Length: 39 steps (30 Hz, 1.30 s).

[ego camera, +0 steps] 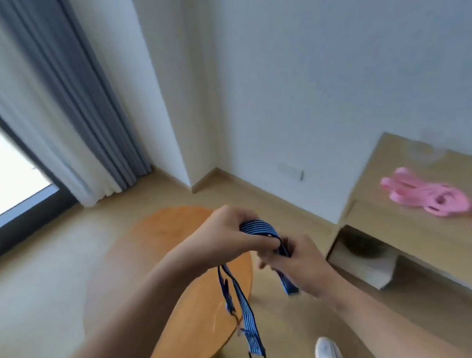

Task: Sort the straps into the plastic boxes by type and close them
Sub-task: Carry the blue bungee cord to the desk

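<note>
Progress looks early, judged from the single head view. Both hands are raised in front of the body over a round wooden table (181,273), and both are busy with one blue striped strap (257,227). The left hand (229,234) has its fingers curled round a folded loop of it. The right hand (296,263) grips the other end of the loop just beside, with a short tail hanging below its palm. A longer length of the strap, with thin dark cords, dangles from the left hand down in front of the table. This strap seems to be in the middle of being gathered or folded, so it is not yet stowed. Off to the right, a heap of pink straps (437,203) lies loose on top of a low wooden cabinet (406,236), well apart from the hands and not in any box. Behind that heap a faint clear shape (428,149) may be a plastic box, but blur makes it impossible to tell, or to see a lid. Nothing visible is sorted or closed, so nearly all of the job appears to remain.
</note>
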{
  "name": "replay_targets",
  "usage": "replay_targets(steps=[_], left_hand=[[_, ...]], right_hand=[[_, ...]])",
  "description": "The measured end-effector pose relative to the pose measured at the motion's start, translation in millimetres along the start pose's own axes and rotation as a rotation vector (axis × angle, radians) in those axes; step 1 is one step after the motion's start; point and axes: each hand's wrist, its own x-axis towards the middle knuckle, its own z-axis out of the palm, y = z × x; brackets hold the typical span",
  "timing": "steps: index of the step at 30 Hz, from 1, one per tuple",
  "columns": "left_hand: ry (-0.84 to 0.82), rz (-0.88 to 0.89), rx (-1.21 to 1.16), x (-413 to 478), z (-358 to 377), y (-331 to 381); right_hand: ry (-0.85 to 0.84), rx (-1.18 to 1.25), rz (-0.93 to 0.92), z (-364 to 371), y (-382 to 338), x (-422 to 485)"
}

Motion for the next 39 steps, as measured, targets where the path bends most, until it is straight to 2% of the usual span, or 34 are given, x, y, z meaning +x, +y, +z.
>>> replay_targets(steps=[4, 9, 14, 16, 18, 21, 24, 29, 33, 36, 39], left_hand=[[-0.083, 0.067, 0.148, 26.3, 41.1, 14.9], [-0.214, 0.164, 0.367, 76.4, 140.2, 42.6], [-0.202, 0.333, 0.512, 112.0, 247.5, 97.9], [-0.231, 0.360, 0.397, 118.3, 294.6, 128.7], [-0.290, 0.379, 0.141, 121.5, 343.6, 167.9], [-0.402, 0.360, -0.239, 120.9, 411.2, 234.4], [-0.532, 0.352, -0.379, 114.1, 478.9, 294.6], [-0.674, 0.469, -0.283, 108.7, 578.4, 370.2], [-0.638, 0.544, -0.036, 140.6, 628.7, 402.2], [-0.546, 0.612, 0.251, 182.8, 657.3, 400.0], [-0.653, 0.581, 0.361, 224.4, 689.8, 389.9]], right_hand=[[0.236, -0.077, 0.168, -71.3, 24.0, -48.6], [0.406, -0.200, 0.182, -167.7, 48.2, -111.5], [0.672, -0.186, 0.228, -268.9, 76.6, -193.1], [0.742, -0.223, 0.244, -307.9, 91.1, -229.9], [0.771, -0.245, 0.239, -343.5, 102.0, -267.7], [0.703, -0.191, 0.255, -382.3, 111.5, -321.0], [0.649, -0.273, 0.351, -397.0, 127.8, -367.2], [0.789, 0.086, 0.353, -413.0, 156.5, -413.9], [0.854, 0.349, 0.484, -450.1, 177.8, -457.2], [0.925, 0.389, 0.630, -484.3, 199.2, -497.5], [0.982, 0.321, 0.696, -528.1, 220.9, -525.9]])
